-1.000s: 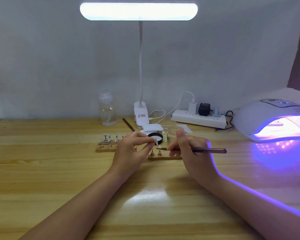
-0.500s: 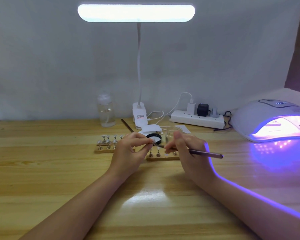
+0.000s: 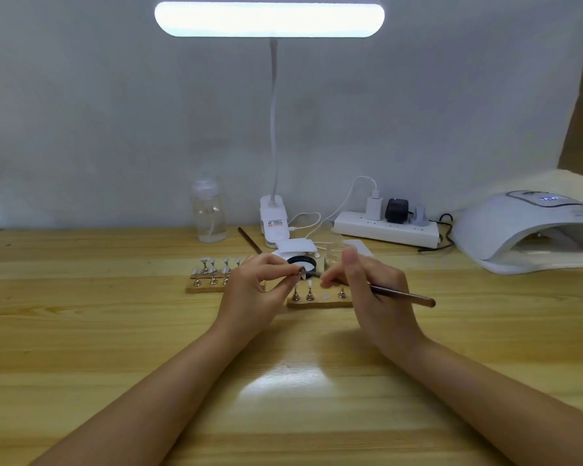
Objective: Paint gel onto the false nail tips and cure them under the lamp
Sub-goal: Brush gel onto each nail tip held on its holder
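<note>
Reading desk lamp's label (image 3: pixel 274 223): seemingly illegible.

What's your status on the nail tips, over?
Left hand pinches a nail tip on its stand. Right hand holds the brush at that tip. Curing lamp dark. Nothing in the way.

nail tip (image 3: pixel 302 273): white, pinched, raised | brush (image 3: pixel 398 293): brown, near-level, bristles at tip | cure lamp (image 3: pixel 532 230): white, unlit, right

White dome-shaped curing lamp (image 3: pixel 532 230) cut off by right edge. Slim brown brush (image 3: pixel 401 294) front end hidden behind right hand (image 3: pixel 371 294). Small pale nail tip (image 3: pixel 302 273) pinched by left hand (image 3: pixel 253 290), too small to read detail. Both forearms cut by bottom edge.
</note>
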`<action>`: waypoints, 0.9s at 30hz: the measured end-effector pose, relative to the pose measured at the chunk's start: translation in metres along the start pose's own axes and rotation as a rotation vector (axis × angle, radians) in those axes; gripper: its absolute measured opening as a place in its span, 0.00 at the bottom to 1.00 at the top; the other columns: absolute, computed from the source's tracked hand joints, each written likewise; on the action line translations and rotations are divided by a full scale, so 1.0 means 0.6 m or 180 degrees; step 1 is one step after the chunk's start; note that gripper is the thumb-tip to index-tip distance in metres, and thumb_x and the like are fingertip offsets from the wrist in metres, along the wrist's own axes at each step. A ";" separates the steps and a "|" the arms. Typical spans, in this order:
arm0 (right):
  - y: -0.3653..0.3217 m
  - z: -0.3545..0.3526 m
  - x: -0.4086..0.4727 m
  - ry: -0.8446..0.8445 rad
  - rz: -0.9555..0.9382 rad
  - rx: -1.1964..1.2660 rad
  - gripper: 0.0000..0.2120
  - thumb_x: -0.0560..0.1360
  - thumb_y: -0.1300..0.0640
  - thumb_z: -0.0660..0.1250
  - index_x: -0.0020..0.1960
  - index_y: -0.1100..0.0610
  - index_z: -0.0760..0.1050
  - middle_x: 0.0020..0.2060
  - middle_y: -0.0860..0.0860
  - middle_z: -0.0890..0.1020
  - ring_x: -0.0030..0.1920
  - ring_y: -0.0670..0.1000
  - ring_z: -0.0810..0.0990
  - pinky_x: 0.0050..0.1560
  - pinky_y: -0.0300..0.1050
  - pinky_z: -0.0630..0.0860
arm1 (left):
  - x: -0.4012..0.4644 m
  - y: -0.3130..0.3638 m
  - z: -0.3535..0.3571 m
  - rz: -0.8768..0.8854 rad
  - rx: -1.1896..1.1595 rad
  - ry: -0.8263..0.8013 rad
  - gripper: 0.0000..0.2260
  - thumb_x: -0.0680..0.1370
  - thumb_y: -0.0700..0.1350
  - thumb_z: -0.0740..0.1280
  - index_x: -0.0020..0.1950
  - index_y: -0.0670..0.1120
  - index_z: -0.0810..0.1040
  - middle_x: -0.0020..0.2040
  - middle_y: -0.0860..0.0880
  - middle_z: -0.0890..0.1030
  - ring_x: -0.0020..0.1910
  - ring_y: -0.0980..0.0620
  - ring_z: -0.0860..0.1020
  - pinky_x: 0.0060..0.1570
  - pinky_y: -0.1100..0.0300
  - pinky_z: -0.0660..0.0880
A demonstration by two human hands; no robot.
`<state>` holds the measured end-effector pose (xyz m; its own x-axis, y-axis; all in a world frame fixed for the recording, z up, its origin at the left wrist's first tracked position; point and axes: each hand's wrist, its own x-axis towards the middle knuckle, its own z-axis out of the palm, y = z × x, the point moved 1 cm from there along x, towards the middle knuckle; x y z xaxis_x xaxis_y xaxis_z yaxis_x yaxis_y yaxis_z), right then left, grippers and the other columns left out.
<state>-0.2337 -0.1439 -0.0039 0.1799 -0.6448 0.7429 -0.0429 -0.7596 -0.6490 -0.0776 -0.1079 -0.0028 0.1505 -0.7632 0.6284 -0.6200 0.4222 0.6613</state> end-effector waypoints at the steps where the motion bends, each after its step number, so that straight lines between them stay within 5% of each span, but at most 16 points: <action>1: 0.000 0.000 -0.001 0.0001 0.0093 0.0139 0.20 0.78 0.46 0.58 0.32 0.53 0.78 0.28 0.44 0.80 0.32 0.42 0.80 0.42 0.30 0.74 | 0.000 0.000 0.000 0.0014 0.0016 -0.0011 0.08 0.70 0.37 0.71 0.47 0.47 0.83 0.40 0.51 0.80 0.44 0.51 0.77 0.46 0.58 0.73; 3: 0.000 -0.002 -0.002 0.0105 0.0084 0.0254 0.20 0.78 0.47 0.57 0.31 0.51 0.78 0.26 0.45 0.80 0.29 0.42 0.79 0.42 0.25 0.71 | 0.000 0.001 0.000 0.0014 -0.0009 0.0012 0.08 0.70 0.37 0.71 0.47 0.47 0.82 0.39 0.52 0.80 0.44 0.51 0.77 0.46 0.56 0.74; 7: -0.001 -0.001 -0.001 0.0015 -0.0002 0.0034 0.19 0.79 0.48 0.57 0.36 0.54 0.79 0.32 0.45 0.81 0.36 0.42 0.81 0.44 0.30 0.74 | 0.000 0.002 0.000 0.0032 0.0003 0.0031 0.10 0.70 0.36 0.71 0.46 0.51 0.81 0.39 0.53 0.80 0.44 0.51 0.77 0.46 0.58 0.73; 11: -0.005 -0.001 -0.003 0.0074 0.0150 0.0333 0.21 0.77 0.43 0.58 0.31 0.52 0.77 0.25 0.44 0.79 0.29 0.41 0.79 0.40 0.25 0.71 | -0.001 0.002 -0.001 -0.0037 0.0016 -0.0004 0.09 0.71 0.37 0.71 0.47 0.50 0.82 0.39 0.53 0.80 0.44 0.52 0.77 0.46 0.61 0.72; 14: -0.007 -0.001 0.001 0.0049 0.0003 0.0079 0.19 0.77 0.47 0.56 0.35 0.54 0.79 0.31 0.43 0.81 0.36 0.41 0.80 0.44 0.29 0.73 | -0.001 0.004 -0.001 -0.0063 -0.0005 -0.0017 0.10 0.71 0.37 0.71 0.47 0.51 0.81 0.39 0.52 0.80 0.44 0.51 0.76 0.47 0.60 0.72; 19: -0.005 0.000 -0.001 0.0097 0.0271 0.0402 0.20 0.75 0.45 0.57 0.29 0.50 0.77 0.24 0.44 0.79 0.28 0.42 0.79 0.37 0.27 0.72 | -0.002 0.006 -0.001 -0.0146 -0.0002 -0.0029 0.07 0.71 0.37 0.71 0.47 0.46 0.83 0.41 0.48 0.81 0.46 0.50 0.77 0.50 0.54 0.73; 23: -0.006 0.000 -0.001 -0.0003 0.0029 0.0057 0.19 0.79 0.49 0.59 0.35 0.54 0.79 0.31 0.43 0.81 0.35 0.42 0.81 0.41 0.33 0.75 | -0.002 0.009 -0.002 -0.0134 0.0001 -0.0040 0.09 0.71 0.37 0.71 0.49 0.46 0.82 0.41 0.49 0.80 0.46 0.49 0.77 0.51 0.52 0.72; 27: -0.006 -0.006 -0.005 0.0085 0.0331 0.0292 0.19 0.77 0.46 0.60 0.31 0.51 0.78 0.25 0.43 0.80 0.29 0.42 0.80 0.35 0.30 0.74 | -0.001 0.008 -0.001 -0.0072 0.0057 0.0015 0.08 0.71 0.36 0.71 0.47 0.46 0.83 0.40 0.50 0.80 0.46 0.50 0.77 0.50 0.55 0.73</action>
<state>-0.2377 -0.1397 -0.0034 0.1529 -0.7226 0.6741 0.0303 -0.6784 -0.7341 -0.0802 -0.1053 0.0003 0.1684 -0.7701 0.6153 -0.6299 0.3960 0.6681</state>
